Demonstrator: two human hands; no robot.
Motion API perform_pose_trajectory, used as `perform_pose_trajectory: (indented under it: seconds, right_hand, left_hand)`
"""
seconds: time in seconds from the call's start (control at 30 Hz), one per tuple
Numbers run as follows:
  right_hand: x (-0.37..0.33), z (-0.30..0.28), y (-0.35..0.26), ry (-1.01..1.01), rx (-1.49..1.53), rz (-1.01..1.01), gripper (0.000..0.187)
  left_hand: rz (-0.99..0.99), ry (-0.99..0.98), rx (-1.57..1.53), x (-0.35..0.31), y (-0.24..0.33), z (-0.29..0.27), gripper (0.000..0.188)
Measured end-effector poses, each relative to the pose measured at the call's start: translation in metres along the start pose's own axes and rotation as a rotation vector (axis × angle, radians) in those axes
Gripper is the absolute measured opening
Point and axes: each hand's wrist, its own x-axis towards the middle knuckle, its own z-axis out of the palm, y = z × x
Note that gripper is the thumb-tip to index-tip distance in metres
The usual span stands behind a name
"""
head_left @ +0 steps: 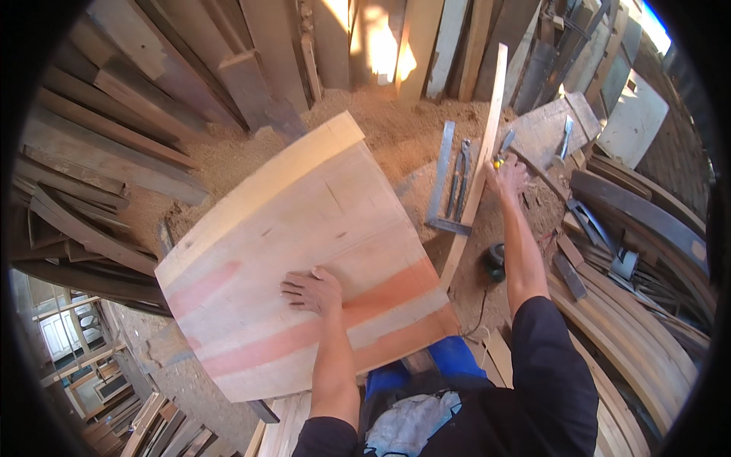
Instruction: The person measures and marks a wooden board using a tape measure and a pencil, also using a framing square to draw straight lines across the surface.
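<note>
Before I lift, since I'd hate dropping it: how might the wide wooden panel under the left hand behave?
The panel is probably stiff: it shows no obvious sag. It's likely heavy, being broad, solid-looking wood. Its smooth-looking face may offer the left hand little grip.

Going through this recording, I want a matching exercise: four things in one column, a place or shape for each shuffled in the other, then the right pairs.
Column one:
1. Left hand
2. Right hand
3. Pincers
4. Metal square

Column two:
A. Lying within the angle of another tool
B. L-shaped
C. At a small yellow item
D. Resting on the red-streaked wooden panel, fingers spread

Right pairs: 1-D, 2-C, 3-A, 4-B.
</note>
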Motion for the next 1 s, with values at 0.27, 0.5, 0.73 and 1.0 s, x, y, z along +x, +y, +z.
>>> perform_pose_trajectory:
  seconds: [0.27,0.5,0.73,1.0]
  right_hand:
    - [-0.004,-0.001,0.019,0.035,0.145,-0.048,0.083]
    - [-0.012,-0.035,0.015,-0.083,0.272,-0.101,0.069]
    - [-0.106,-0.089,-0.039,-0.620,0.873,-0.290,0.057]
    - [-0.196,-0.058,-0.080,-1.431,2.140,-0.060,0.050]
  left_hand:
    - [-0.012,-0.056,-0.017,-0.005,0.003,-0.004,0.089]
    - [-0.026,-0.030,-0.011,-0.004,0.000,-0.001,0.088]
    - [0.009,-0.013,-0.026,-0.002,-0.006,0.004,0.088]
    - [0.075,-0.002,-0.010,0.000,-0.006,0.010,0.083]
